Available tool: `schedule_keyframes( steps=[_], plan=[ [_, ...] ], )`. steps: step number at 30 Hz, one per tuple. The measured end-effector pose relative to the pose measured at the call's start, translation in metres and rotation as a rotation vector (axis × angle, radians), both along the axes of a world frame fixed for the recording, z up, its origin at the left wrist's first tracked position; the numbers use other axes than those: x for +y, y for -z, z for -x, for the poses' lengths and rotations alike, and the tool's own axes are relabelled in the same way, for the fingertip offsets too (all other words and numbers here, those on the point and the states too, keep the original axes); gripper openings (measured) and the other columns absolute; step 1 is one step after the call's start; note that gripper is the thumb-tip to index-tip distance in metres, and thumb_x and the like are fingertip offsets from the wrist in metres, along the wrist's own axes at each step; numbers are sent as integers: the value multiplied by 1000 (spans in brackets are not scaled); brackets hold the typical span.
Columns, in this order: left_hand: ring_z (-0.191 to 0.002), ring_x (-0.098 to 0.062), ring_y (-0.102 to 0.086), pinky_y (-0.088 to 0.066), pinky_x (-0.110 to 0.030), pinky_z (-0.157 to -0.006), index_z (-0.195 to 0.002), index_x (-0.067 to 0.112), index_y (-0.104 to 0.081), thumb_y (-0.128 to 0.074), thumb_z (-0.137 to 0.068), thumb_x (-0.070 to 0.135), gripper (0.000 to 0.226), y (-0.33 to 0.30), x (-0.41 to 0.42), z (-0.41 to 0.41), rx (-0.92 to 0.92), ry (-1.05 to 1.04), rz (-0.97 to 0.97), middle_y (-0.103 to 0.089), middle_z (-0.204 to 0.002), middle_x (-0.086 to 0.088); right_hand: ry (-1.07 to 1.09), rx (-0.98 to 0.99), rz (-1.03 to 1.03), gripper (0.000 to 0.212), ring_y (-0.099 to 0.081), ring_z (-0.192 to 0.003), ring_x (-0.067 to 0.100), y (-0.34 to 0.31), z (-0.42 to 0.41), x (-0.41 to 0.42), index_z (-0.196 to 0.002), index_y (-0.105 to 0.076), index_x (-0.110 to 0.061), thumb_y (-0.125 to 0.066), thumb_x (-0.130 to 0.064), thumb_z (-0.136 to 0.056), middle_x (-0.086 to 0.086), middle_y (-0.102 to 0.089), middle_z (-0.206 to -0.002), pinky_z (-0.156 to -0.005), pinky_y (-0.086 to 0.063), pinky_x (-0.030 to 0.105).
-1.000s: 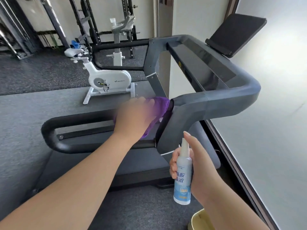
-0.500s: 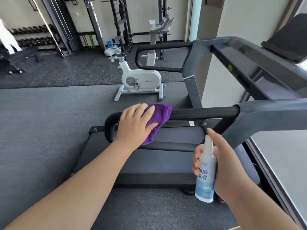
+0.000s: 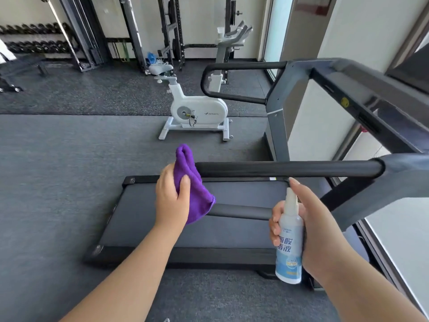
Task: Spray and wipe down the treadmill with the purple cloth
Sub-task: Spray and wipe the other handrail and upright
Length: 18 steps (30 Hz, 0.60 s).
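The dark grey treadmill (image 3: 232, 226) fills the middle and right, with a black looped handrail (image 3: 287, 168) running across in front of me. My left hand (image 3: 171, 201) grips the purple cloth (image 3: 192, 182), wrapped over the curved left end of that handrail. The cloth hides the bend of the rail. My right hand (image 3: 311, 228) holds a white and blue spray bottle (image 3: 290, 238) upright, below the handrail and over the belt, with the forefinger on top of the nozzle.
A white exercise bike (image 3: 197, 112) stands on the floor beyond the treadmill. Weight racks (image 3: 171, 31) and dumbbells (image 3: 34, 38) line the back wall. The treadmill's console frame (image 3: 362, 94) rises at the right beside a window wall (image 3: 399, 240).
My left hand has slid the purple cloth leftwards along the handrail, from the console post to the curved end. My view has turned left. The spray bottle stays in my right hand.
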<state>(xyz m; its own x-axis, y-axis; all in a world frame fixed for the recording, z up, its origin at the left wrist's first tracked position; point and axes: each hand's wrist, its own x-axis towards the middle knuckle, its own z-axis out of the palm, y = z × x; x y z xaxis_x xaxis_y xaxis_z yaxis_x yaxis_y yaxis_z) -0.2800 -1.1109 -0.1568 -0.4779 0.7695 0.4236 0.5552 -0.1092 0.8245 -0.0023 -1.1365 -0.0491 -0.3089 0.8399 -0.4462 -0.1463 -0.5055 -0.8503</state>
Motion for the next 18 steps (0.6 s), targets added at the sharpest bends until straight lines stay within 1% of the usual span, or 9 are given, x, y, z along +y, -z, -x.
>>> schedule_keyframes(
  steps=[2, 6, 8, 10, 11, 13, 14, 16, 18],
  plan=[
    [-122, -9, -58, -46, -36, -102, -142, 29, -52, -39, -98, 51, 51, 6, -1, -4, -262, -40, 9, -62, -132, 7, -17, -24, 13, 65, -45, -50, 28, 3, 2, -1, -63, -52, -4, -61, -67, -80, 17, -48, -60, -50, -44, 30],
    [-106, 10, -62, -47, -20, -91, -132, 36, -53, -35, -105, 46, 34, 30, -3, -9, -517, -142, 23, -66, -117, 19, -43, -90, 46, 67, -45, -51, 27, 9, 5, -5, -64, -50, -4, -63, -68, -76, 17, -48, -61, -52, -44, 32],
    [-105, -2, -66, -49, -23, -92, -127, 31, -58, -35, -103, 52, 40, 39, 2, -8, -712, -173, 32, -70, -114, 11, -47, -114, 47, 67, -44, -52, 28, 10, 3, -8, -65, -50, -4, -63, -69, -76, 18, -48, -61, -53, -43, 33],
    [-95, -18, -64, -49, -28, -82, -105, 11, -62, -32, -98, 66, 63, 43, 9, -5, -873, -117, 78, -72, -98, -4, -35, -128, 40, 67, -44, -52, 28, 11, -4, -10, -65, -49, -4, -62, -68, -79, 18, -47, -62, -55, -42, 34],
    [-91, -20, -60, -46, -31, -83, -94, 5, -56, -29, -95, 71, 71, 44, 12, -7, -934, -58, 110, -71, -93, -16, -29, -133, 43, 66, -43, -52, 28, 11, -8, -12, -64, -49, -4, -62, -67, -80, 17, -47, -62, -56, -41, 34],
    [-91, -30, -53, -37, -45, -82, -89, 1, -49, -37, -86, 70, 69, 41, 14, -15, -1126, 11, 140, -69, -99, -33, -26, -144, 54, 65, -43, -52, 28, 12, -15, -15, -63, -50, -5, -61, -66, -81, 17, -46, -63, -55, -41, 35],
    [-88, -35, -55, -38, -49, -81, -90, -4, -53, -45, -83, 65, 70, 38, 14, -22, -1224, 28, 145, -65, -101, -40, -24, -151, 57, 65, -43, -52, 28, 12, -19, -17, -62, -50, -5, -61, -66, -81, 17, -46, -63, -54, -41, 35],
    [-77, -39, -63, -48, -47, -79, -89, -10, -64, -56, -87, 56, 66, 38, 13, -38, -1389, 5, 69, -66, -92, -38, -15, -156, 63, 64, -42, -52, 28, 12, -26, -20, -61, -49, -5, -61, -64, -82, 17, -45, -63, -53, -40, 34],
    [-64, -29, -67, -55, -33, -65, -73, 7, -72, -47, -99, 44, 51, 45, 16, -48, -1524, -61, 27, -70, -76, -19, -24, -158, 70, 64, -42, -52, 28, 10, -33, -22, -62, -48, -5, -59, -64, -84, 17, -44, -62, -52, -40, 34]
  ],
)
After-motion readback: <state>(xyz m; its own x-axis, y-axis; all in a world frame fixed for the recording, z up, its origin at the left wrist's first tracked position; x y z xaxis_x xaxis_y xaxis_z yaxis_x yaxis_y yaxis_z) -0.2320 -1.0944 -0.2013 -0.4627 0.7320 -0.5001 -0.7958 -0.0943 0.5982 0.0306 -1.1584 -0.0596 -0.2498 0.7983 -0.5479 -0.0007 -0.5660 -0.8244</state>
